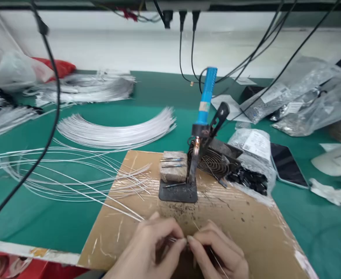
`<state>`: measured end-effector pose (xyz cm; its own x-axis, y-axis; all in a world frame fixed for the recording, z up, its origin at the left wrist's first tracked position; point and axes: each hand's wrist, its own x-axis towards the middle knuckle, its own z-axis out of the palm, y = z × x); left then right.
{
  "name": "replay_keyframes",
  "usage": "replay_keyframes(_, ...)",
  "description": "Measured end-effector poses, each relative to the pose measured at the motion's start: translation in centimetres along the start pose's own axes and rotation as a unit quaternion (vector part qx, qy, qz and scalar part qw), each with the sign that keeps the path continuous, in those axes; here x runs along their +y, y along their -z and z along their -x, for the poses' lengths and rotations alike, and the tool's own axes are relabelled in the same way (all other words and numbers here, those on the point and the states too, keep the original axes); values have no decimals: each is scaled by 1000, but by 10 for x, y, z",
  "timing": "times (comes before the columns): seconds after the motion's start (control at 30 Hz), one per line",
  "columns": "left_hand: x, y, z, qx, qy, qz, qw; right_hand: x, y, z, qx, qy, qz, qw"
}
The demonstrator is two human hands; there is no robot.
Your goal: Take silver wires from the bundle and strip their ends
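Observation:
My left hand (155, 246) is closed in a pinch at the bottom centre, on thin white wires (120, 210) that run back to the upper left. Almost touching it, thumb tip to thumb tip, my right hand (221, 252) pinches too. A thin pale strand (215, 259) passes through its fingers; what sits right at the fingertips is too small to make out. Both hands are over a brown cardboard sheet (243, 228). Beyond them a blue-handled soldering iron (207, 93) leans tip-down in a stand (177, 195). A worn block (173, 172) on its base carries several thin metal pins.
Loose white wires (80, 186) spread across the left, before a fanned wire bundle (118, 131). A black cable (56, 97) hangs in front at left. On the right lie a bag of black parts (250, 170), a phone (288, 164) and plastic bags (307, 108).

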<state>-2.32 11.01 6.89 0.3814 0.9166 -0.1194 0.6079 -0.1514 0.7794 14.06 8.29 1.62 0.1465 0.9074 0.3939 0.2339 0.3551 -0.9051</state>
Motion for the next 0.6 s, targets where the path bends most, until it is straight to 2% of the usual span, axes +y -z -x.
replay_keyframes(0.07, 5, 5, -1, -11, 59, 69, 996, -8, 2, -2, -9, -47, -22, 999)
replay_keyframes(0.13, 4, 7, -3, -11, 86, 117, 989, -14, 5, -5, -6, -97, -45, 994)
replay_keyframes(0.33, -15, 6, -4, -4, 90, 147, 985, -17, 10, -8, 43, -220, -110, 968)
replay_keyframes(0.43, -17, 8, -4, -10, 88, 147, 985, -17, 7, -7, 33, -244, -164, 955)
replay_keyframes(0.6, -15, 10, -6, 0, 80, 153, 985, -17, 1, -6, 3, -235, -230, 944)
